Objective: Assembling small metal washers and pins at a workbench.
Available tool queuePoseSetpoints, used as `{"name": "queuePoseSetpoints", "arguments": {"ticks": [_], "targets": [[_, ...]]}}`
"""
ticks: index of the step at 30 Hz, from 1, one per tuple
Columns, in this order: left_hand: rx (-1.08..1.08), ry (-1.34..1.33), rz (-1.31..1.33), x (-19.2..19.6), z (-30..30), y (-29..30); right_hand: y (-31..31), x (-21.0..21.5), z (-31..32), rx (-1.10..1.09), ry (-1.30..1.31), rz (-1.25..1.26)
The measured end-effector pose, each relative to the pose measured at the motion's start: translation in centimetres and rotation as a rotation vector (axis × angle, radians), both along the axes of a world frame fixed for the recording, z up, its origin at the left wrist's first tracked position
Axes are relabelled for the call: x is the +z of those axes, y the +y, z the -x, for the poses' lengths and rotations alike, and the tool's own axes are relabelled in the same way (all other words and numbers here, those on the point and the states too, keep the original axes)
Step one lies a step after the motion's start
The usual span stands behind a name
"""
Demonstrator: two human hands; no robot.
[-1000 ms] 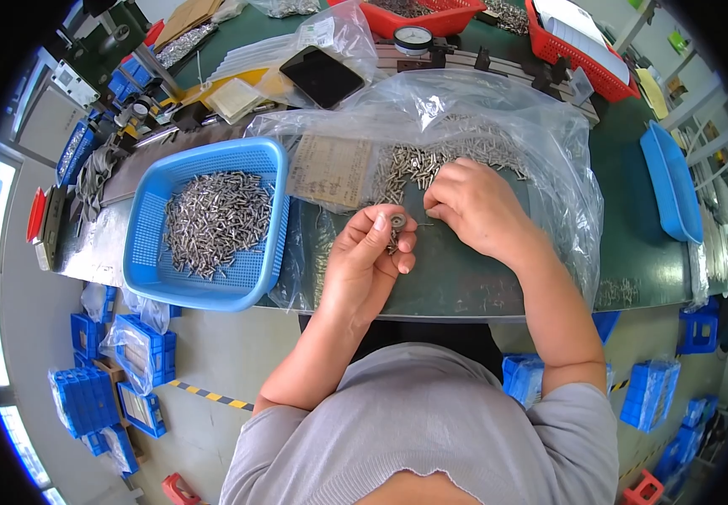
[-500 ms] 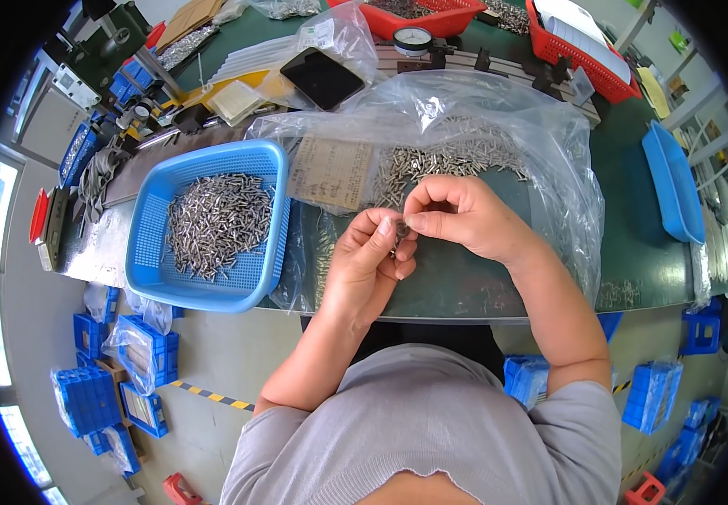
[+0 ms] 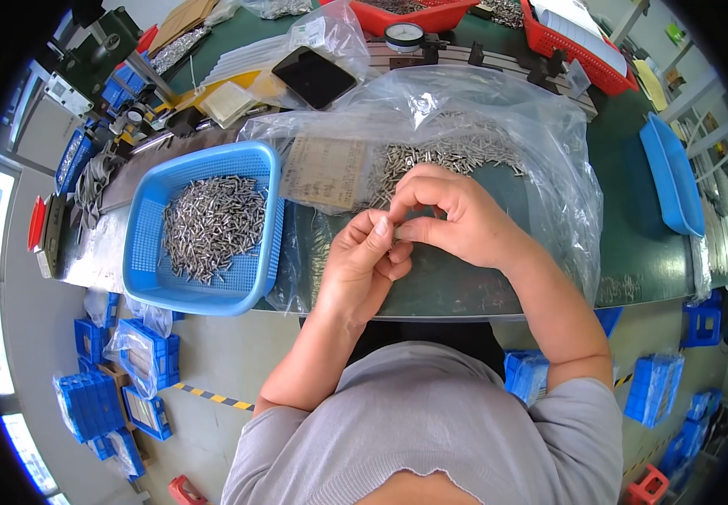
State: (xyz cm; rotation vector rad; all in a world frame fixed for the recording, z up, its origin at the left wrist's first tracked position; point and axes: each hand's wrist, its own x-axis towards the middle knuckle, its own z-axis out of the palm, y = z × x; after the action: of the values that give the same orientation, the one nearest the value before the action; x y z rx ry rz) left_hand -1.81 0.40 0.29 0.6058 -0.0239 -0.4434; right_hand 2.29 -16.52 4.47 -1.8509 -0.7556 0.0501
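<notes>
My left hand (image 3: pixel 365 259) and my right hand (image 3: pixel 448 217) meet above the front of the green table. The left fingers are curled, thumb on top, around something small that they mostly cover. Thumb and forefinger of the right hand pinch at the same spot; what lies between them is too small to make out. Just beyond the hands, a pile of small metal pins (image 3: pixel 448 155) lies on and under a clear plastic bag (image 3: pixel 562 185). Left of my hands stands a blue basket (image 3: pixel 270 219) with many similar metal pins (image 3: pixel 212 225) inside.
A written cardboard tag (image 3: pixel 323 172) lies between basket and pile. Farther back are a black phone (image 3: pixel 313 77), a dial gauge (image 3: pixel 404 35) on a metal rail, and red baskets (image 3: pixel 583 61). A blue tray (image 3: pixel 672 177) sits at the right edge. Blue crates (image 3: pixel 90 404) stand on the floor.
The right fingers have closed in over the left fingertips and bent more. Both hands stay together in nearly the same place; the whole view has shifted slightly.
</notes>
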Motion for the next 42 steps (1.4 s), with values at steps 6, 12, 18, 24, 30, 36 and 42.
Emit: {"name": "queuePoseSetpoints", "arguments": {"ticks": [6, 12, 18, 24, 30, 36, 42], "targets": [[-0.015, 0.013, -0.022, 0.6, -0.1, -0.1, -0.4, 0.7, 0.0, -0.066, -0.093, 0.017], [0.114, 0.061, 0.005, 1.9, -0.5, -0.3, -1.9, 2.6, 0.7, -0.135, 0.108, -0.045], [0.116, 0.06, 0.023, 1.0, -0.2, 0.3, -3.5, 5.2, 2.4, -0.282, 0.131, -0.02], [0.047, 0.039, 0.201, -0.2, 0.1, 1.1, -5.4, 2.4, 1.8, -0.346, 0.191, 0.143], [0.054, 0.042, 0.153, 1.7, 1.1, 1.8, -5.6, 2.9, 1.0, -0.287, -0.305, 0.719], [0.087, 0.111, 0.062, 2.8, 0.1, 1.1, -4.1, 1.7, -1.3, -0.192, -0.159, 0.539], [0.019, 0.112, 0.082, 2.6, -1.8, -0.8, -2.9, -1.6, -1.7, -0.255, -0.321, 0.486]]}}
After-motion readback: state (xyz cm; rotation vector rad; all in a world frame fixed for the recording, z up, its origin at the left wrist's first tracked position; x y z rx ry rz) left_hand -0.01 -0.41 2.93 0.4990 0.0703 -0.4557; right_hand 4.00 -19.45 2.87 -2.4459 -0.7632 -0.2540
